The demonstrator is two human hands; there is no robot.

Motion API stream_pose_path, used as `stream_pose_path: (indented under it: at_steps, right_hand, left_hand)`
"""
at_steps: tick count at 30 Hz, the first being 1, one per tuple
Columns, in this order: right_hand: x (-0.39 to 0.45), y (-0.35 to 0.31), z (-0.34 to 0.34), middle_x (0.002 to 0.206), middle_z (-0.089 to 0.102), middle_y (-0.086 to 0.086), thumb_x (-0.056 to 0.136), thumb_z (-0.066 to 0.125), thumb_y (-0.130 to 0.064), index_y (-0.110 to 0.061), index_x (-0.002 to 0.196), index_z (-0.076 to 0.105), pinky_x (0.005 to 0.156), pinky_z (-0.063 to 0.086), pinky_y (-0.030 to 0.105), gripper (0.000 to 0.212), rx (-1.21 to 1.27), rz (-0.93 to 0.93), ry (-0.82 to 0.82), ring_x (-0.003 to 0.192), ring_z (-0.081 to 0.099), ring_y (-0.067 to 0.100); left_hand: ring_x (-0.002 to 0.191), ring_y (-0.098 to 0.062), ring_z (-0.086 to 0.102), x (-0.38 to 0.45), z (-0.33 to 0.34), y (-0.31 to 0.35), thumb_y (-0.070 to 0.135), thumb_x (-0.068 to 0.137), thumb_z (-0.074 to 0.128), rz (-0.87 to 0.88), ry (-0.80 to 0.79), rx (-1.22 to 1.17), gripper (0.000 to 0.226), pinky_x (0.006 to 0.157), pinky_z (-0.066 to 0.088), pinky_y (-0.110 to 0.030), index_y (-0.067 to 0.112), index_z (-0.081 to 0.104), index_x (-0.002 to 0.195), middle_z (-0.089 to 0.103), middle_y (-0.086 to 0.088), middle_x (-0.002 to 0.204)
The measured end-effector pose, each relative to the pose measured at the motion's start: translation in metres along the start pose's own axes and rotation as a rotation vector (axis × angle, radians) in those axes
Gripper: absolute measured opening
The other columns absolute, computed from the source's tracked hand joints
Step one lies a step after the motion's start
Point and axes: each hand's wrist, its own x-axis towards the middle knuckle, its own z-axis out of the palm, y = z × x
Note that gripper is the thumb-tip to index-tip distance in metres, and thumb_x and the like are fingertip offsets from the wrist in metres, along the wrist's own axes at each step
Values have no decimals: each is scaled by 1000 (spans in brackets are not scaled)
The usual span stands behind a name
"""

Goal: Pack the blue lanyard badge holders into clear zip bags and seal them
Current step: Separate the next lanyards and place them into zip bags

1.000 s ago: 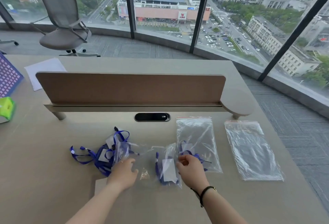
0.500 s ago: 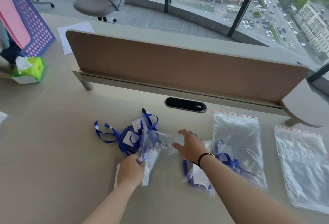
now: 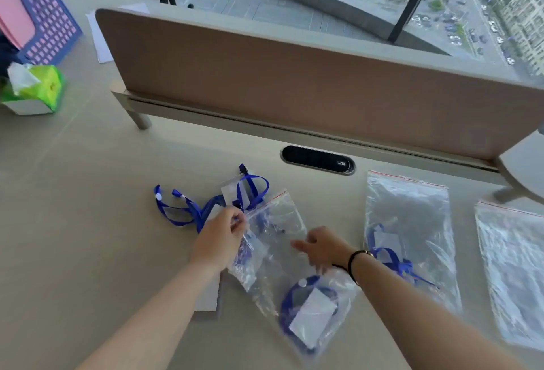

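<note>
A clear zip bag (image 3: 282,255) with a red seal strip lies at the desk's middle; a blue lanyard badge holder (image 3: 309,311) sits in its near end. My left hand (image 3: 220,237) pinches the bag's left edge near the open mouth. My right hand (image 3: 321,247) rests on the bag's right side with its fingers loosely bent. A pile of loose blue lanyards (image 3: 212,202) lies just behind my left hand. Another bag (image 3: 409,231) to the right holds a lanyard.
A further clear bag (image 3: 512,266) lies at the far right. A brown divider panel (image 3: 294,84) crosses the desk behind a black cable port (image 3: 318,159). A green tissue pack (image 3: 35,87) and a purple basket (image 3: 44,16) stand at the left. White paper (image 3: 209,296) lies under my left forearm.
My right hand has drawn back from the reach onto the bag's right side. My left hand has moved up to the bag's mouth edge. The bag now lies spread out.
</note>
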Motion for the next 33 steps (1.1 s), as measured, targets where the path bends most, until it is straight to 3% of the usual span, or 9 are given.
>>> stream_pose_path:
  at_steps: [3,6,10,13,17,20,24,29,33]
  right_hand:
    - [-30,22,15,69,70,11,94,61,-40,-3,90,55,52,57,32,38,279,90,-107,51,65,22]
    - [-50,44,16,82,76,9,89,68,-37,1,101,62,65,61,30,40,271,110,-145,68,73,21]
    - [-44,66,-1,90,75,11,84,76,-29,-6,101,66,78,59,40,31,540,54,150,73,71,22]
    - [-38,67,-14,86,74,17,89,70,-14,0,99,66,74,59,37,18,731,14,243,70,69,22]
    - [-41,74,-13,77,72,15,89,70,-9,5,91,68,60,57,24,15,706,-28,233,65,67,19]
    - [-44,77,-10,76,73,14,88,71,-8,5,88,70,64,59,25,13,733,-72,256,66,66,19]
    - [-47,71,-7,73,74,9,87,73,-14,-7,80,73,69,59,27,9,689,-148,246,67,68,17]
    - [-58,73,-11,74,75,7,84,76,-18,-9,83,74,66,57,22,9,623,-178,278,63,67,9]
    - [-66,78,-13,69,73,0,84,76,-15,-10,82,74,63,56,19,6,617,-185,279,60,67,6]
  left_hand:
    - [82,-4,64,16,3,16,37,94,65,104,-111,77,12,75,53,-32,31,62,104,68,14,90]
    - [84,-4,64,22,16,34,35,87,73,199,-319,165,19,83,54,-35,32,64,103,69,13,86]
    - [85,-3,63,19,39,49,25,80,82,255,-509,174,36,84,53,-26,28,67,113,70,9,94]
    - [81,1,60,16,50,56,21,80,83,265,-532,172,39,78,49,-18,23,67,115,67,12,89]
    - [83,-3,64,14,55,56,29,79,83,225,-552,178,37,81,53,-22,24,68,113,70,11,91]
    - [91,0,63,11,62,61,43,87,73,233,-548,190,29,84,51,-22,27,71,111,70,12,99]
    - [92,-3,64,4,76,83,37,93,67,303,-572,165,22,87,50,-26,26,74,111,70,15,96]
    - [82,-15,71,-3,83,98,32,94,68,315,-560,146,11,80,58,-34,24,75,92,72,11,79]
    - [82,-18,72,-6,79,98,27,95,66,297,-585,138,14,79,57,-30,27,73,83,73,11,77]
